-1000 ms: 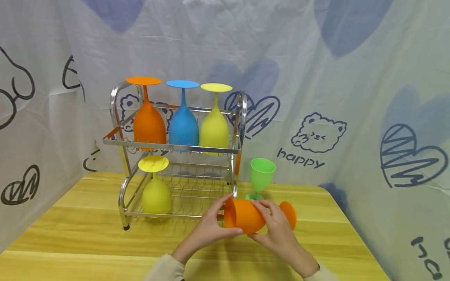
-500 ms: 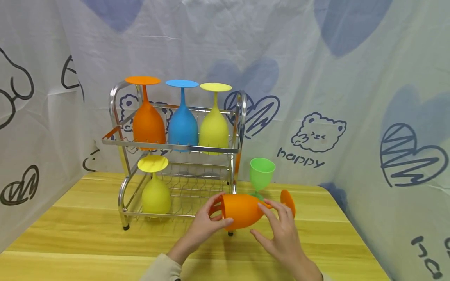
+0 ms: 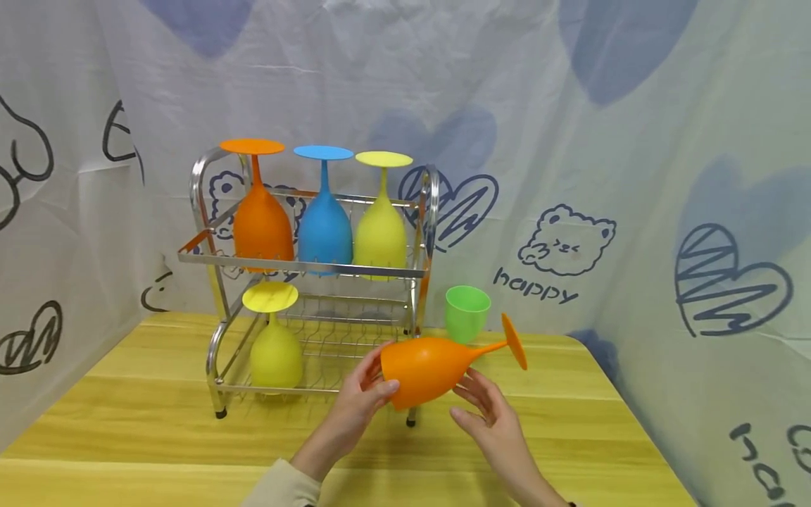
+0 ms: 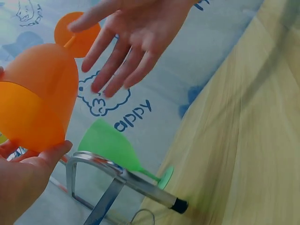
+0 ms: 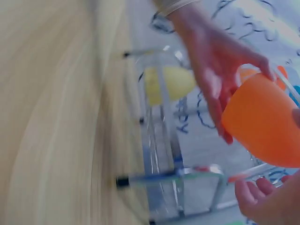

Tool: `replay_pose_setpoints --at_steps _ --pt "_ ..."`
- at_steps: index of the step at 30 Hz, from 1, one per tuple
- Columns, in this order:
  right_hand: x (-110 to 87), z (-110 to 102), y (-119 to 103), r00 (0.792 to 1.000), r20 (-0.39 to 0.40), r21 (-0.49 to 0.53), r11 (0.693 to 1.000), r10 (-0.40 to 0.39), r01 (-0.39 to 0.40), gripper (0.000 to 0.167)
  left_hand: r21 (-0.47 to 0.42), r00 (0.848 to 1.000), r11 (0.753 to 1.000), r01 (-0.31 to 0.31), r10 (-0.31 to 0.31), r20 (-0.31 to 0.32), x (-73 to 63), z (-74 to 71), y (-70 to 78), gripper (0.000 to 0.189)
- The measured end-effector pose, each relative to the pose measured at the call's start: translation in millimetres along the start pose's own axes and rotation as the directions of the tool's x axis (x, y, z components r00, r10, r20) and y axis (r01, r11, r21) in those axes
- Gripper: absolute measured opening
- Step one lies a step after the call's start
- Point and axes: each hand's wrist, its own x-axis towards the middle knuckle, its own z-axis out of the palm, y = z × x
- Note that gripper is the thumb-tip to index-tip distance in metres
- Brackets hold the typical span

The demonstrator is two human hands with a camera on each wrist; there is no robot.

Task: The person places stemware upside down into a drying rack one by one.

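Note:
An orange plastic goblet [image 3: 424, 370] is held in the air in front of the rack's right end, nearly on its side, its foot raised to the right. My left hand [image 3: 351, 408] grips it at the rim, thumb in front and fingers behind. Just below the stem, my right hand [image 3: 497, 422] has its fingers spread; in the left wrist view this right hand [image 4: 145, 37] appears apart from the goblet. Behind them stands a green goblet [image 3: 467, 313], upright, its stem and foot hidden in the head view.
On the upper tier of a two-tier metal rack [image 3: 218, 292], orange [image 3: 262, 225], blue [image 3: 325, 229] and yellow [image 3: 380, 229] goblets stand upside down. Another yellow goblet [image 3: 277, 359] is inverted at the lower tier's left end. A printed curtain [image 3: 557, 141] encloses the wooden table [image 3: 127, 422].
The orange goblet has tilted, its foot rising, and shifted slightly left with my left hand. My right hand, earlier holding its bowl, has let go and slipped below the stem.

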Motion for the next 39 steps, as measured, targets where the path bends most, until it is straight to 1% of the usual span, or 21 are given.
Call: replay_pose_setpoints --at_steps 2,4,7,10,15,19,24,27,30,32,33,34,36,39 --pt "2.7 3.1 -3.5 0.998 0.023 0.117 0.991 0.064 -0.066 0.069 -0.034 1.000 0.999 0.016 -0.016 -0.001 -1.3 1.2 0.5 0.075" --pt "4.4 7.8 -6.7 0.996 0.032 0.188 0.978 0.084 -0.089 0.075 -0.066 1.000 0.997 0.026 -0.027 -0.002 -2.4 3.4 0.9 0.074" --pt "6.3 17.2 -10.6 0.998 0.031 0.253 0.966 0.055 -0.061 0.080 -0.122 0.999 0.992 0.034 -0.034 0.007 -3.7 6.7 0.5 0.071" --pt "8.9 26.0 -11.3 1.000 0.028 0.304 0.953 -0.001 -0.007 0.079 -0.138 0.999 0.990 0.032 -0.028 0.029 -4.7 9.3 -0.5 0.069" --pt "14.3 36.6 -9.0 0.999 -0.012 0.338 0.940 -0.035 0.037 0.073 -0.127 0.999 0.992 0.026 -0.021 0.043 -5.3 10.4 -1.6 0.068" --pt "16.6 40.4 -6.1 0.999 -0.027 0.350 0.936 -0.036 0.044 0.071 -0.129 0.999 0.991 0.032 -0.028 0.028 -5.5 8.9 -2.8 0.067" --pt "17.8 42.8 -2.0 0.999 -0.034 0.360 0.932 -0.032 0.042 0.070 -0.106 0.998 0.994 0.038 -0.032 0.054 -6.3 3.4 -3.5 0.068" --pt "18.6 43.8 -0.6 0.998 -0.045 0.367 0.928 -0.046 0.059 0.070 -0.069 0.997 0.998 0.007 -0.001 0.075 -7.6 -1.9 -1.7 0.071" --pt "20.3 45.0 -0.4 0.995 -0.060 0.368 0.925 -0.081 0.097 0.070 0.004 0.993 0.998 -0.067 0.066 0.101 -9.5 -9.3 4.3 0.073" --pt "22.0 45.7 -0.5 0.991 -0.075 0.351 0.927 -0.115 0.134 0.072 0.068 0.987 0.991 -0.119 0.110 0.119 -11.5 -14.6 10.8 0.072" --pt "23.0 46.0 -0.4 0.988 -0.084 0.334 0.930 -0.133 0.153 0.072 0.112 0.984 0.983 -0.144 0.130 0.125 -13.0 -17.4 14.7 0.070" --pt "24.1 46.3 -0.4 0.985 -0.092 0.314 0.934 -0.147 0.169 0.073 0.155 0.980 0.974 -0.168 0.148 0.130 -14.9 -20.4 18.9 0.068" --pt "26.6 47.1 0.4 0.980 -0.099 0.260 0.946 -0.174 0.195 0.073 0.256 0.975 0.943 -0.211 0.186 0.120 -20.0 -26.8 27.7 0.064" --pt "30.3 48.8 2.5 0.974 -0.102 0.155 0.964 -0.200 0.214 0.071 0.416 0.969 0.877 -0.241 0.237 0.062 -30.7 -38.3 41.1 0.060"
